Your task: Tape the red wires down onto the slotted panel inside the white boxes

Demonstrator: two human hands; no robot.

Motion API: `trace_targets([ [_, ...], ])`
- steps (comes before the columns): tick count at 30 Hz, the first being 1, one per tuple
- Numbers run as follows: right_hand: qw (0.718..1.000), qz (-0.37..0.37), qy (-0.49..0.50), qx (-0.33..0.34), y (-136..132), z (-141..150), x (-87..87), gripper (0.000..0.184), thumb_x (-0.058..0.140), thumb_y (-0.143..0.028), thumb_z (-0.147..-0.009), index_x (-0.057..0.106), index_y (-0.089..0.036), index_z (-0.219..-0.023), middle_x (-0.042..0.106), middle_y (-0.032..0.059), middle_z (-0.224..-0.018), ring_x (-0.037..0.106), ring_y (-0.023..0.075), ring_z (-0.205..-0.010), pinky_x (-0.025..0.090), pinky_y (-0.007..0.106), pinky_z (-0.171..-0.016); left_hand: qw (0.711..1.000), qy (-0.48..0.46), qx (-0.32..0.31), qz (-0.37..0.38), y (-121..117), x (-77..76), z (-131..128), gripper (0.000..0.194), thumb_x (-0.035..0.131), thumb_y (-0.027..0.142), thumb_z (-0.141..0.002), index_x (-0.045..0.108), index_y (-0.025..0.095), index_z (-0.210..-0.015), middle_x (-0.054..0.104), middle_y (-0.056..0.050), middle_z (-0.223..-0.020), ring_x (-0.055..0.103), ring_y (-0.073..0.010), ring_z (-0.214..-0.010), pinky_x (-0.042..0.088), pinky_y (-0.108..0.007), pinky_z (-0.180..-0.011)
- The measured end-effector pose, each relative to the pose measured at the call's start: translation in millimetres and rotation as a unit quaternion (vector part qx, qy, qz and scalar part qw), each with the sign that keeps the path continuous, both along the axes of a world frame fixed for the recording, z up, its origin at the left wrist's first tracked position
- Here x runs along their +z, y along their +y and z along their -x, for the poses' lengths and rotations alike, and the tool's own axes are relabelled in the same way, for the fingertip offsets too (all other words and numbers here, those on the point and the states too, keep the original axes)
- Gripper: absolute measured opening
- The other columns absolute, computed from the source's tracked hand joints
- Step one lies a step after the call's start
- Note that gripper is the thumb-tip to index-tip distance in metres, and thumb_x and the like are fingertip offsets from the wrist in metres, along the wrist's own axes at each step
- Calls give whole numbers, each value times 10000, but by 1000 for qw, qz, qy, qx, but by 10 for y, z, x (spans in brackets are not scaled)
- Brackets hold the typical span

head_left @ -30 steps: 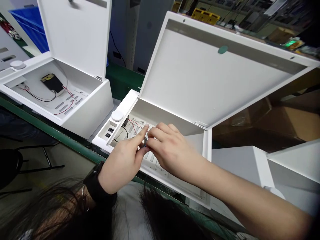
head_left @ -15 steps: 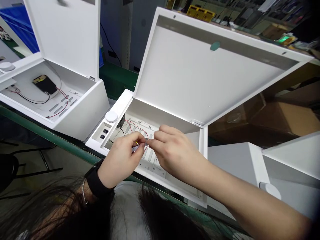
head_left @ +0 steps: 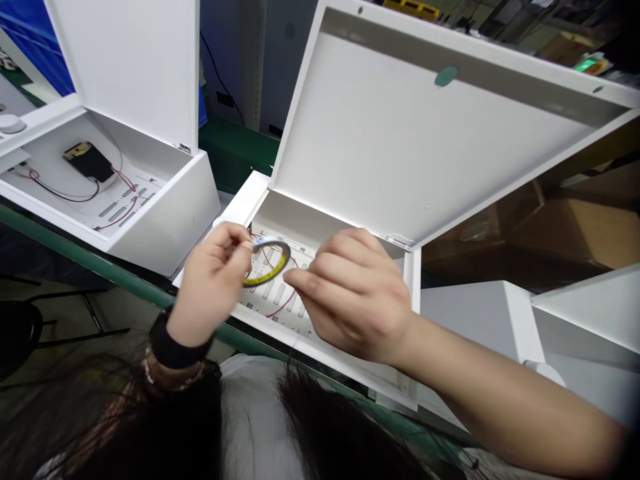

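My left hand pinches the narrow grey tape roll with a yellow inner face at its left side, above the left part of the white rectangular box. My right hand is just right of the roll, thumb and index fingertip pressed together; I cannot tell whether a tape strip is between them. Status: the thin red wires lie across the slotted floor; I judge taping to be under way, with application remaining. Clearance: the raised white lid bounds the far side, the right wall limits rightward travel; room remains upward and toward the near rim.
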State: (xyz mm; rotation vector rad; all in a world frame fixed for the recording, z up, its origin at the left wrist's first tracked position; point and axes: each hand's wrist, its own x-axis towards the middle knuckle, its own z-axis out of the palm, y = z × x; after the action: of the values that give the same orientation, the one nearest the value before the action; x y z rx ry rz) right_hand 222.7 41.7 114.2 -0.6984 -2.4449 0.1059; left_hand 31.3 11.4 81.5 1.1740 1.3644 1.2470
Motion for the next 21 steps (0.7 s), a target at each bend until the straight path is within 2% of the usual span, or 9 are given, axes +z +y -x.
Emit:
trace_targets([
  [2, 993, 92, 58, -36, 147, 4, -151, 137, 607, -238, -891, 741, -253, -863, 613, 40, -813, 542, 196, -861, 429, 381, -760, 993, -111, 48, -6, 18, -2, 99, 75, 599, 244, -887, 553, 187, -903, 548, 6, -733, 534, -112, -662, 451, -234, -620],
  [5, 955, 242, 98, -138, 477, 1, -622, 61, 724, -311, -792, 771, -272, -789, 631, 42, -1012, 560, 210, -975, 466, 380, -797, 973, -220, 64, -11, -13, -25, 178, 115, 637, 216, -860, 570, 180, -947, 591, -25, -834, 585, -129, -719, 501, -264, -659],
  [7, 916, 339, 70, -205, 680, -7, -1042, 74, 785, -310, -707, 784, -267, -768, 640, 39, -1036, 579, 208, -966, 474, 370, -805, 967, -245, 68, -9, -62, -76, 187, 148, 653, 176, -840, 576, 180, -967, 596, -27, -849, 589, -126, -719, 509, -265, -667],
  [10, 832, 481, 13, -277, 842, -15, -1675, 110, 780, -268, -687, 792, -226, -788, 703, 21, -832, 624, 174, -784, 481, 314, -735, 966, -251, 66, 3, -129, -201, 174, 164, 657, 173, -843, 575, 180, -986, 598, -25, -837, 588, -126, -724, 510, -272, -690],
  [12, 794, 518, -21, -317, 859, -16, -2037, 141, 776, -232, -670, 790, -200, -807, 718, 12, -756, 636, 161, -707, 476, 278, -681, 966, -251, 63, 17, -153, -293, 161, 164, 659, 186, -847, 573, 180, -986, 605, -28, -849, 590, -130, -730, 507, -279, -699],
  [15, 772, 528, -63, -349, 835, -18, -2451, 226, 788, -208, -637, 788, -180, -861, 739, 20, -796, 671, 171, -755, 481, 249, -686, 965, -251, 58, 37, -164, -413, 144, 176, 671, 195, -841, 571, 181, -985, 621, -38, -920, 602, -133, -745, 501, -283, -703],
  [19, 765, 526, -56, -368, 843, -41, -2763, 692, 834, -187, -558, 678, -171, -1232, 748, 41, -955, 688, 185, -880, 500, 245, -777, 964, -255, 63, 39, -165, -524, 149, 176, 673, 198, -843, 577, 181, -989, 606, -33, -927, 600, -129, -758, 504, -290, -724],
  [20, 761, 530, -46, -371, 851, -47, -2802, 715, 833, -178, -554, 665, -169, -1249, 746, 44, -969, 688, 184, -886, 501, 245, -784, 963, -259, 64, 38, -163, -540, 153, 179, 674, 198, -841, 577, 183, -990, 602, -31, -928, 600, -131, -760, 507, -295, -726],
  [21, 753, 541, -33, -374, 858, -50, -2828, 647, 821, -171, -568, 691, -166, -1202, 747, 43, -955, 688, 178, -869, 502, 242, -773, 962, -262, 65, 38, -160, -551, 159, 184, 677, 198, -837, 577, 185, -992, 599, -31, -930, 601, -135, -762, 509, -300, -725],
])
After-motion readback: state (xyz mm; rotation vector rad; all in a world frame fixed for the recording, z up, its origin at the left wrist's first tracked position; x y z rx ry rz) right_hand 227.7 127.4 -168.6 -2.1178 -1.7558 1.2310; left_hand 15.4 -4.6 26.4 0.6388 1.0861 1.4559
